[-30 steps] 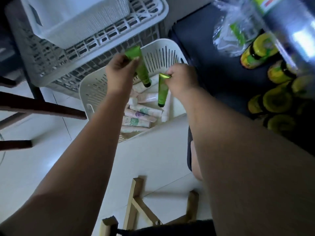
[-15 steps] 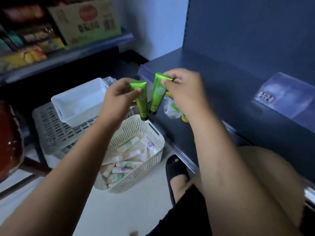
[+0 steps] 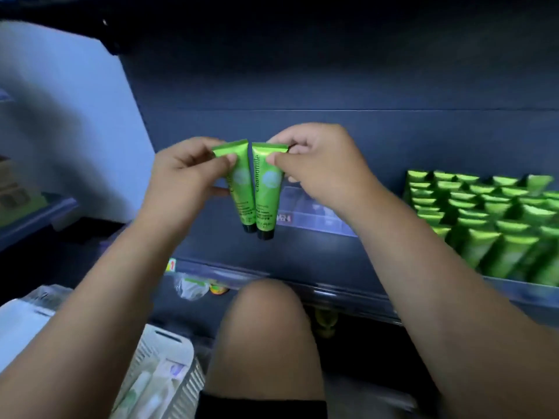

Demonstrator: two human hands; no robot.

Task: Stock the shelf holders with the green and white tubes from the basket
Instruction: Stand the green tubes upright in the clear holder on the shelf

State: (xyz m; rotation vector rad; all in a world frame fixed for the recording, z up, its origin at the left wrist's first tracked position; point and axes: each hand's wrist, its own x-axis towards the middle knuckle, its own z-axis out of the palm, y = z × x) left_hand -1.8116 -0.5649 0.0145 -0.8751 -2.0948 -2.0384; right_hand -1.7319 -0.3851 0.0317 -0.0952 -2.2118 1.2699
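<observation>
Transfer is the step I judge to be in hand: two tubes are out of the basket [image 3: 169, 346] and up in front of the shelf, not yet in a holder. My left hand [image 3: 187, 173] pinches the left green tube [image 3: 242, 192] near its crimped top, thumb on the front and curled fingers behind. My right hand [image 3: 320, 170] holds the right green tube [image 3: 267, 192] the same way. Both tubes hang cap-down and side by side. They look to be touching or nearly so along their length, with the printed faces toward me.

Both forearms reach forward and up from the bottom corners, wrists turned inward so the hands meet at mid-frame above my bent knee [image 3: 266, 328]. The basket sits low at my left with pale tubes in it, blurred.

Behind the hanging caps is a clear shelf holder [image 3: 317, 213]. It looks unfilled, though I cannot tell for sure. Further right, the stocked rows of green tubes [image 3: 484, 219] stand packed, crimps up. The next move, as I read it, is to carry the pair forward and lower them caps first into the open holder — upright, faces front like the rows beside it. The loose top pinch lets them swing, so I would go down slowly.
</observation>
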